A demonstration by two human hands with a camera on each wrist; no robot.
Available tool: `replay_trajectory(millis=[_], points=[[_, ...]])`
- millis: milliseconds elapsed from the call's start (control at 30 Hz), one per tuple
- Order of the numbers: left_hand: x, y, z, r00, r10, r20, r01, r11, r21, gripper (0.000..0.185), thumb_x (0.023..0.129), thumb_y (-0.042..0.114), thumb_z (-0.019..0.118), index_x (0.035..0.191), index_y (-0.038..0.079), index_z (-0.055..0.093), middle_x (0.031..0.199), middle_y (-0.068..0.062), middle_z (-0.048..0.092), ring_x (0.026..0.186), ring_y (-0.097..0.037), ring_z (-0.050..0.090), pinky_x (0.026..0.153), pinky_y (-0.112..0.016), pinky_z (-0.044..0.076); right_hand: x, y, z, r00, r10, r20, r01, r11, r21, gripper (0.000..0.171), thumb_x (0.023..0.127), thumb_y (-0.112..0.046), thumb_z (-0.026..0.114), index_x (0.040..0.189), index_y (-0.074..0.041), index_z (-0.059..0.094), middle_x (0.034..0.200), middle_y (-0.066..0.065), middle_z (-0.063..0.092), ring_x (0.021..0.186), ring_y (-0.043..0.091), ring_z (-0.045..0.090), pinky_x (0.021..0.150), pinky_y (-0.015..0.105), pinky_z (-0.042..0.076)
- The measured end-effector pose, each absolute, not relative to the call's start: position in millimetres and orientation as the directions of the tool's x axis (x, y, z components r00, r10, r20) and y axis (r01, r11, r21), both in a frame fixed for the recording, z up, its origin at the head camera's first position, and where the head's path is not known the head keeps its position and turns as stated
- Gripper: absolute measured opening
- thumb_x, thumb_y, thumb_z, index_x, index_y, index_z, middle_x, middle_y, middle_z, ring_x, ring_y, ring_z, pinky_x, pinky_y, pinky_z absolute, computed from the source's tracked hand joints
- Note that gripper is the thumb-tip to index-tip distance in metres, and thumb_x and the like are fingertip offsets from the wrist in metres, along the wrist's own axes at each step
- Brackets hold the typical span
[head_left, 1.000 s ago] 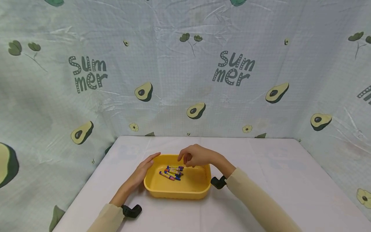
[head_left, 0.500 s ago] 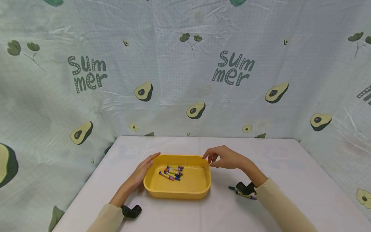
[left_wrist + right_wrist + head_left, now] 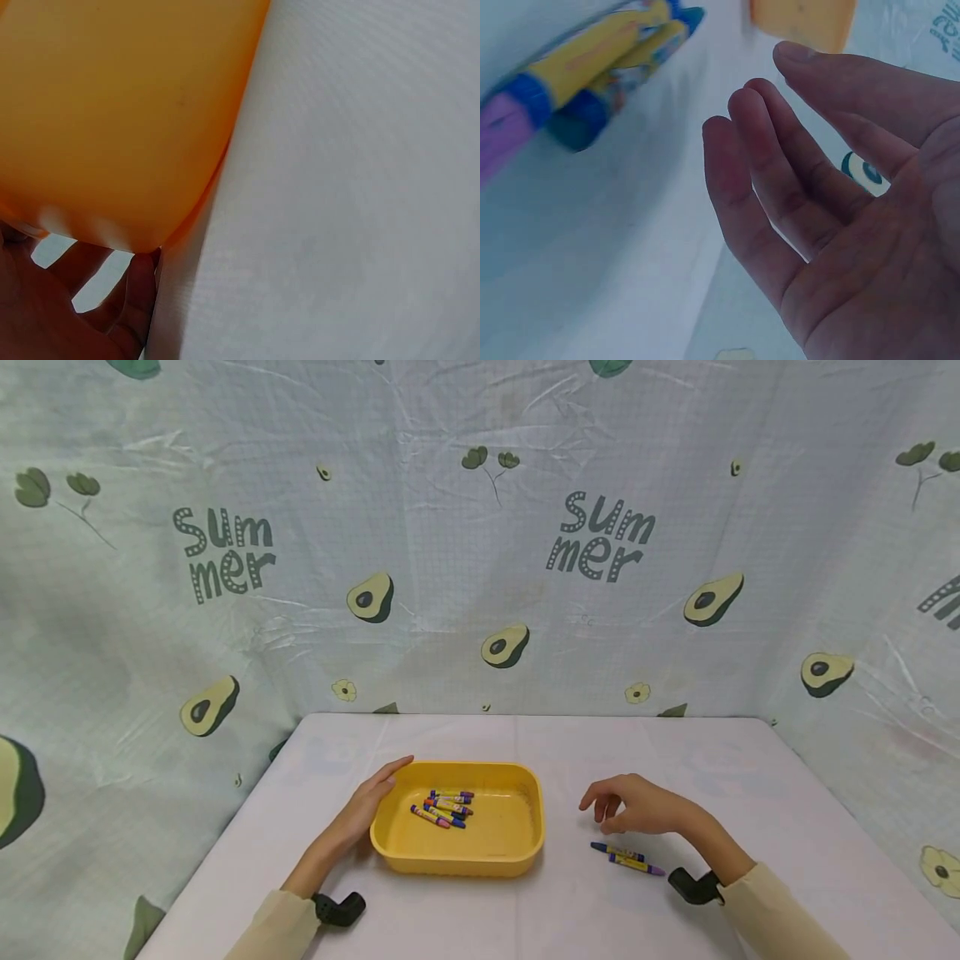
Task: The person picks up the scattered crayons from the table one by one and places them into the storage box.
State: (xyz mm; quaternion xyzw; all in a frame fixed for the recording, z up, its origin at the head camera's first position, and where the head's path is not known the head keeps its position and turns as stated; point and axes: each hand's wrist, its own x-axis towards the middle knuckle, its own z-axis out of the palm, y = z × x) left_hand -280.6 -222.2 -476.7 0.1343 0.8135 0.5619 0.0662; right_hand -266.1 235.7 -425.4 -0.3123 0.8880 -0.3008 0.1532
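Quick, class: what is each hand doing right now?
Left hand: open, resting against the yellow tray.
Right hand: open, holding nothing, above two crayons.

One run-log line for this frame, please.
left hand: rests against yellow tray | right hand: empty, above two crayons on table | crayons in tray
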Motion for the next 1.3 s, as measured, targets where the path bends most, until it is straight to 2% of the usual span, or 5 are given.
replay_trajectory(millis=[300,467,633,933,1300], points=[[-281.0,-222.1,-478.1,-0.955,0.295,0.039,0.142,0.337,0.931,0.05,0.114,0.025,0.023,0.163,0.018,0.032,0.17,-0.015,0.03,0.154,-0.039,0.034,0.126,-0.058,0.027,-257.3,249.2,-441.9,-0.757,-0.643,-0.121,-0.417,0.617,-0.667,0.03,0.085,-0.004,0.076,0.114,-0.009,0.072,0.092,0.003,0.069,0.08,0.007,0.062,0.071,0.021,0.055],[-280.5,-222.7,-476.9,-0.951,0.307,0.047,0.153,0.331,0.931,0.05,0.114,0.024,0.023,0.163,0.016,0.032,0.17,-0.016,0.028,0.155,-0.039,0.031,0.127,-0.058,0.024,-256.4,250.7,-446.7,-0.761,-0.636,-0.131,-0.401,0.619,-0.675,0.028,0.086,-0.005,0.075,0.114,-0.009,0.073,0.091,0.002,0.068,0.079,0.007,0.061,0.07,0.02,0.055],[-280.3,-222.2,-476.7,-0.954,0.296,0.045,0.147,0.331,0.932,0.05,0.114,0.024,0.024,0.162,0.017,0.033,0.17,-0.015,0.03,0.155,-0.038,0.033,0.127,-0.057,0.027,-255.8,249.9,-447.0,-0.771,-0.623,-0.132,-0.395,0.631,-0.668,0.027,0.087,-0.005,0.073,0.113,-0.01,0.073,0.09,0.001,0.068,0.079,0.008,0.06,0.07,0.02,0.055],[-281.9,-221.6,-478.6,-0.962,0.273,0.03,0.123,0.332,0.935,0.05,0.114,0.023,0.023,0.162,0.021,0.035,0.169,-0.012,0.032,0.154,-0.036,0.036,0.126,-0.056,0.028,-258.0,249.5,-447.2,-0.742,-0.657,-0.133,-0.423,0.614,-0.666,0.028,0.086,-0.002,0.073,0.112,-0.011,0.073,0.089,-0.001,0.067,0.077,0.005,0.06,0.068,0.021,0.055],[-281.9,-222.5,-479.7,-0.956,0.289,0.041,0.142,0.338,0.93,0.05,0.114,0.023,0.022,0.162,0.02,0.033,0.169,-0.014,0.031,0.154,-0.037,0.035,0.126,-0.057,0.028,-260.1,248.0,-446.4,-0.739,-0.661,-0.133,-0.434,0.617,-0.657,0.032,0.083,0.004,0.07,0.11,-0.012,0.074,0.09,0.004,0.068,0.077,0.005,0.059,0.068,0.021,0.054]])
